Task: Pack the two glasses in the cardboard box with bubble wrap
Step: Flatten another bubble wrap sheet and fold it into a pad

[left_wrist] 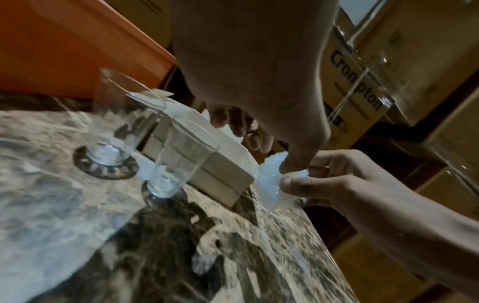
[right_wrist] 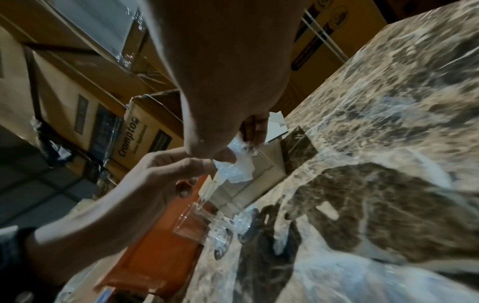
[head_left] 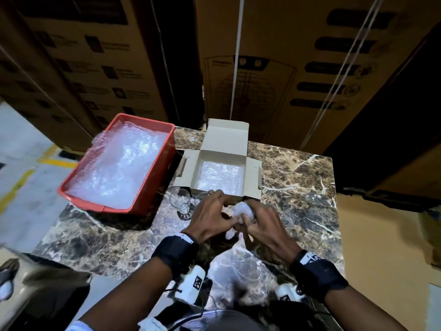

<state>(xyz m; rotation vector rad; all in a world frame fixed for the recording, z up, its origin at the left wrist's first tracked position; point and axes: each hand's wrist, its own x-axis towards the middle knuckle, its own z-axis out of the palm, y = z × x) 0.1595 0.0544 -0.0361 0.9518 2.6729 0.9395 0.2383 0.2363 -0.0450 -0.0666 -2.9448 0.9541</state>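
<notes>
While both glasses (left_wrist: 124, 121) wait upright on the counter (head_left: 298, 177) just in front of the cardboard box (head_left: 223, 144), the left hand (head_left: 210, 218) and right hand (head_left: 265, 225) each pinch one small piece of bubble wrap (head_left: 242, 212) between them, probably to open it for wrapping. Near the far edge, the box is open and already lined, beside the red tray (head_left: 164, 163) of spare wrap.
</notes>
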